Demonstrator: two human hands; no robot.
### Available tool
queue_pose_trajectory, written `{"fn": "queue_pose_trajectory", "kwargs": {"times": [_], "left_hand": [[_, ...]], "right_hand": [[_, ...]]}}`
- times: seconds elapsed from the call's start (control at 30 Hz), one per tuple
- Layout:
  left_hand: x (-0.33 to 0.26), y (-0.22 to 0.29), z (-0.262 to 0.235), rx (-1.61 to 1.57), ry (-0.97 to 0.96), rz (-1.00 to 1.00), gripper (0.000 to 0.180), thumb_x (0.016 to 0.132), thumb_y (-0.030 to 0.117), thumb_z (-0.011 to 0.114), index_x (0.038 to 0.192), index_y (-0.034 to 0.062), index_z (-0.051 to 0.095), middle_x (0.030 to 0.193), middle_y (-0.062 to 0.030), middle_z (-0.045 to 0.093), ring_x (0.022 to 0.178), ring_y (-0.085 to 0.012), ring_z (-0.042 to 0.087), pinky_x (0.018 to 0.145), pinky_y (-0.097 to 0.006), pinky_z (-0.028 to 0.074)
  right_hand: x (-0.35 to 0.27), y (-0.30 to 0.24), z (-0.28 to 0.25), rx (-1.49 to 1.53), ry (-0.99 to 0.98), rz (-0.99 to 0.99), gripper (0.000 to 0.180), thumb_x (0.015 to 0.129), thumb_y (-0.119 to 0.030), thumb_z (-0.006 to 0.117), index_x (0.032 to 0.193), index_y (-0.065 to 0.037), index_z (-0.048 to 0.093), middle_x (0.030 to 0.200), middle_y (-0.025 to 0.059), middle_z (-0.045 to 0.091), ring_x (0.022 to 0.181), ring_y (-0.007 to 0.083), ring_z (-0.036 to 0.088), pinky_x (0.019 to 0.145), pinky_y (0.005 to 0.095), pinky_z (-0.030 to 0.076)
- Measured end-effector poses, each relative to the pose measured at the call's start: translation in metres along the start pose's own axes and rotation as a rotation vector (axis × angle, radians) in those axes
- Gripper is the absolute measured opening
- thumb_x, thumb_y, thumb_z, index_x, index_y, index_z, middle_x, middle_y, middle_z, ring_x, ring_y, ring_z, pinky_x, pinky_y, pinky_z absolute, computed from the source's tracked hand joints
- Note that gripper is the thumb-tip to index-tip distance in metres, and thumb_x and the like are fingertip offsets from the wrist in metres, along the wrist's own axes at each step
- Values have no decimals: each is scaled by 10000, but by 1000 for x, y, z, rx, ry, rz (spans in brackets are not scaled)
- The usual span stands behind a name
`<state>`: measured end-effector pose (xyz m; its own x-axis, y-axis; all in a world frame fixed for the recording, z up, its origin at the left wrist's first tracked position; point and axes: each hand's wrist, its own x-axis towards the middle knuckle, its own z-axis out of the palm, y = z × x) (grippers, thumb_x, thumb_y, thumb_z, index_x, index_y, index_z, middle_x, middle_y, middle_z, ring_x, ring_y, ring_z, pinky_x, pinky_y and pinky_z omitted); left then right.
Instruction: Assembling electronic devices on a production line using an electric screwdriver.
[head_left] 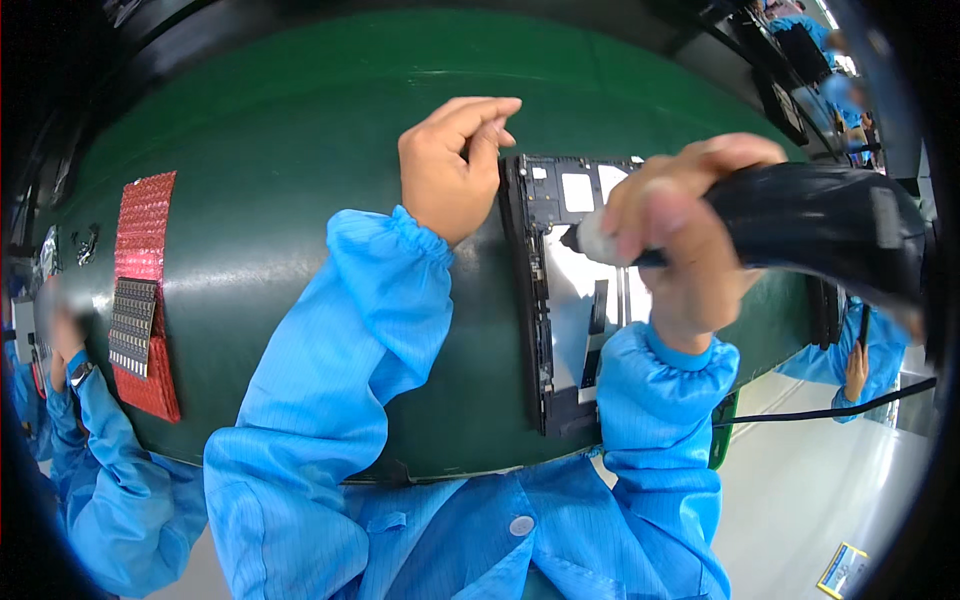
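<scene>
My left hand (452, 168) is just left of an opened black laptop chassis (548, 345). Its fingers are loosely curled in with the thumb close to them, and I see nothing held in it. My right hand (690, 230) is raised over the chassis, wrapped round a bulky black hand-held tool (810, 215). A pale, blunt tip with a dark point sticks out of the grip toward the chassis. Motion blur hides the tool's exact kind. The chassis lies flat, showing bright reflective panels, and my right hand and forearm cover part of it.
On the green table (270, 250) at left lies red bubble wrap (146, 225) with a dark sheet of small parts (132, 320) on it. A black cable (830, 412) runs off at right. A co-worker's sleeve (125, 500) is at far left, another person's hand (857, 370) at right.
</scene>
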<state>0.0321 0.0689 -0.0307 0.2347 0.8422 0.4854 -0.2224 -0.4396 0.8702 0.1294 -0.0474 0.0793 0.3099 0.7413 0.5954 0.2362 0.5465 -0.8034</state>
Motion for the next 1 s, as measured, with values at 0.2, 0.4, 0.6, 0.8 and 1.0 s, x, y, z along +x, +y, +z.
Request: {"fn": "queue_pose_trajectory", "kwargs": {"times": [0.2,0.4,0.6,0.8,1.0], "left_hand": [[-17,15,-5,89,-49,27,214,831,-87,478,950,-32,645,942,-146,652,783,-197,657,658,-273,521],[-86,88,-13,394,-776,306,434,678,139,741,1070,16,600,1141,-164,589,1068,-340,564,924,-483,423],[-146,104,4,446,-971,580,379,724,202,715,1022,-12,622,1154,-132,600,1137,-269,548,968,-449,391],[-85,62,5,618,-788,579,421,644,82,761,1030,-8,618,1130,-154,609,1099,-266,575,943,-432,429],[54,2,-27,946,-482,514,364,778,92,680,1116,-9,588,1185,-182,575,1129,-339,536,986,-466,393]], "right_hand": [[15,-8,-28,-115,190,-128,284,787,-34,576,1052,31,498,623,75,484,489,174,509,525,352,451],[24,-19,-61,-227,220,-173,247,787,-71,608,998,37,537,624,67,495,528,178,552,571,359,475],[19,-22,-75,-217,246,-200,273,795,-82,617,1025,42,539,636,61,509,519,170,548,574,359,477],[13,-22,-71,-201,419,-92,293,757,7,651,1022,4,525,617,59,543,490,144,524,511,298,457],[17,-7,-56,-33,406,67,233,734,66,688,924,10,566,599,2,560,501,70,522,470,220,415]]}}
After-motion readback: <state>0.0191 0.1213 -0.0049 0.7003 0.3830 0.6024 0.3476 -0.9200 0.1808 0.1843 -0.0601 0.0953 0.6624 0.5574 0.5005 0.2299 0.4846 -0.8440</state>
